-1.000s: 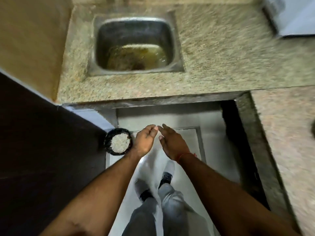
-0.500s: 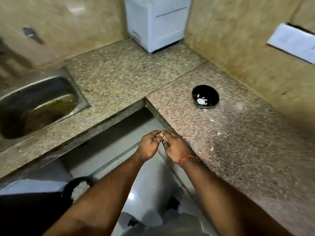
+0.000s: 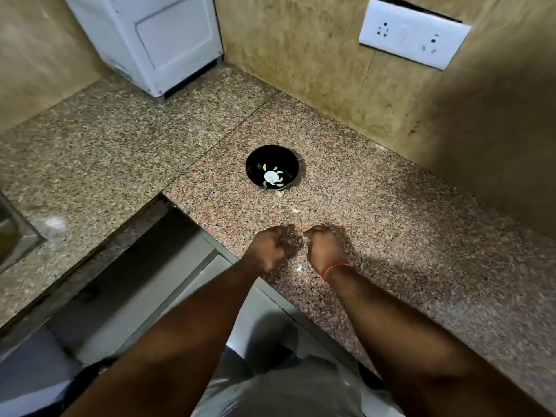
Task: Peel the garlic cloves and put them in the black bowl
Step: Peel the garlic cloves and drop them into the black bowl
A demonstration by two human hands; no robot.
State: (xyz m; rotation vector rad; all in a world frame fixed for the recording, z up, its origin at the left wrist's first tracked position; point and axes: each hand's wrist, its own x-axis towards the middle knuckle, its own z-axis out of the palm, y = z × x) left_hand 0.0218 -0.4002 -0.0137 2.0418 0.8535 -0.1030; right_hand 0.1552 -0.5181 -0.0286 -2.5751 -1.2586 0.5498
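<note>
The black bowl (image 3: 250, 164) stands on the reddish granite counter (image 3: 391, 236), with several pale peeled garlic cloves (image 3: 270, 176) at its bottom. My left hand (image 3: 266, 249) and my right hand (image 3: 326, 246) hover side by side over the counter's near edge, a short way in front of the bowl. A small gap separates them. Both have their fingers curled down and under, blurred by motion. Whatever they hold is hidden. A red thread circles my right wrist.
Bits of garlic skin (image 3: 295, 210) lie on the counter between bowl and hands. A white appliance (image 3: 150, 34) fills the back corner, and a wall socket (image 3: 412, 36) sits at the upper right. The steel sink (image 3: 12, 230) shows at the left edge.
My view has swung from the sink and floor to the corner counter. My hands, joined at the fingertips before, have risen over the counter near the bowl and parted slightly.
</note>
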